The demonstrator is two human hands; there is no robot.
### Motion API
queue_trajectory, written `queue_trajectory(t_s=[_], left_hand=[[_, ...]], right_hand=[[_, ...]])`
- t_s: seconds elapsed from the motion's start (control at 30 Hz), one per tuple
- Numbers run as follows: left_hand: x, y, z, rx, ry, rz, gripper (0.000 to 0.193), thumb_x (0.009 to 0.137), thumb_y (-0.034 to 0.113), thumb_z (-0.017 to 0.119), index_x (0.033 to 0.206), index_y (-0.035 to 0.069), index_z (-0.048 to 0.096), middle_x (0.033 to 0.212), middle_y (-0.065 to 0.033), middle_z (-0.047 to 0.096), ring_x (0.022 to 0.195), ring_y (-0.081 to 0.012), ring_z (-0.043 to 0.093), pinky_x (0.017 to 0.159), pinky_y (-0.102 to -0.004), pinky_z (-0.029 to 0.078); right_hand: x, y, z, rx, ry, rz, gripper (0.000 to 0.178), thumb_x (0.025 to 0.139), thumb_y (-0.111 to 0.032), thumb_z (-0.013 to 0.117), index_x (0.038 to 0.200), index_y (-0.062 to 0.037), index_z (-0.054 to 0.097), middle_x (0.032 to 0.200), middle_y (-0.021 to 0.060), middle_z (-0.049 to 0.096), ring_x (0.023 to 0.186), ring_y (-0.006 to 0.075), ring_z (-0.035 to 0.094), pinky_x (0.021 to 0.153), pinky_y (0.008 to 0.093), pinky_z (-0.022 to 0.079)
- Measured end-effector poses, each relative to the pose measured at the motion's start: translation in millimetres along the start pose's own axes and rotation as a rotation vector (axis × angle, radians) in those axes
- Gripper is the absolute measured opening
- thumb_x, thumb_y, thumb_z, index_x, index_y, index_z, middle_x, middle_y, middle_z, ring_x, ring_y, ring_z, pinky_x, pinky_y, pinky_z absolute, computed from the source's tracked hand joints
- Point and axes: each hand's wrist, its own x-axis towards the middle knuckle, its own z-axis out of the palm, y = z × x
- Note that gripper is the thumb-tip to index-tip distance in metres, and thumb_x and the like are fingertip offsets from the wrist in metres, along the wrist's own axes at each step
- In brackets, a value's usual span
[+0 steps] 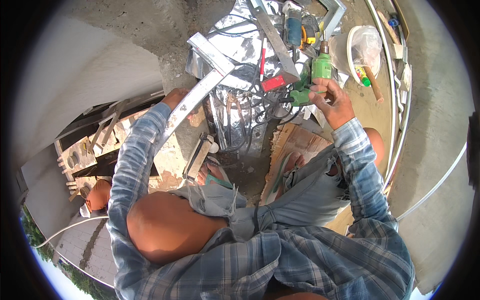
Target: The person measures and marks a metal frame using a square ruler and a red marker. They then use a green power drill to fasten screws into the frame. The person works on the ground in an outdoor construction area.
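Observation:
My left hand [176, 98] is closed around the long leg of a silvery metal channel [192, 100]. A short crosspiece at its far end makes a T shape; some of my fingers are hidden behind the metal. My right hand [336, 104] has its thumb and fingers curled at the handle of a green power drill [321, 67], which lies with its chuck pointing away. Left of the drill, a metal square [275, 47] with a red end rests on the foil sheet [225, 107]. Near it are a red and white marker [262, 59] and pliers [235, 112].
Beyond the drill lie a blue power tool [292, 25] and a yellow tape measure [308, 35]. Black cords [250, 112] tangle across the foil. A white bucket [345, 52] with a plastic bag stands at right, beside long pale pipes [392, 85]. Cardboard [295, 142] lies under my right foot.

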Motion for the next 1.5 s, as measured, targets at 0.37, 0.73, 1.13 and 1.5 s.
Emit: queue_trajectory(t_s=[0.37, 0.73, 1.13, 1.5], left_hand=[[29.5, 4.4, -17.7, 0.692, 0.137, 0.222, 0.037, 0.094, 0.030, 0.050, 0.108, -0.002, 0.063, 0.090, -0.0177, 0.069, 0.081, -0.0259, 0.067, 0.077, -0.0368, 0.051], [-8.1, 32.7, 21.3, 1.043, 0.695, 0.211, 0.034, 0.096, 0.035, 0.043, 0.102, 0.007, 0.061, 0.096, -0.0224, 0.065, 0.094, -0.0403, 0.060, 0.084, -0.0477, 0.046], [-41.4, 59.6, 52.6, -0.057, 0.569, 0.464, 0.033, 0.091, 0.032, 0.061, 0.102, 0.002, 0.055, 0.087, -0.0095, 0.069, 0.079, -0.0156, 0.065, 0.070, -0.0276, 0.052], [-88.1, 125.2, 76.1, -0.536, 0.278, 0.736, 0.027, 0.094, 0.027, 0.056, 0.107, 0.004, 0.059, 0.105, -0.0097, 0.065, 0.094, -0.0156, 0.063, 0.079, -0.0226, 0.054]], right_hand=[[33.4, 121.6, 40.7, 0.993, 0.308, 0.763, 0.084, 0.077, -0.056, 0.068, 0.140, -0.0131, 0.033, 0.133, 0.0201, 0.040, 0.114, 0.0309, 0.049, 0.092, 0.0434, 0.049], [50.8, 132.9, 48.2, 1.288, 0.395, 0.534, 0.047, 0.081, -0.033, 0.070, 0.114, -0.0040, 0.054, 0.105, 0.0121, 0.063, 0.098, 0.0266, 0.061, 0.085, 0.0429, 0.051], [29.2, 79.9, 24.0, 1.298, 0.385, 0.214, 0.043, 0.083, -0.018, 0.063, 0.121, -0.0009, 0.051, 0.110, 0.0142, 0.063, 0.089, 0.0252, 0.064, 0.078, 0.0400, 0.055], [-39.4, 7.5, 10.9, 1.297, -0.109, -0.347, 0.086, 0.079, -0.029, 0.069, 0.143, 0.0011, 0.021, 0.143, 0.0266, 0.032, 0.114, 0.0355, 0.056, 0.097, 0.0507, 0.046]])
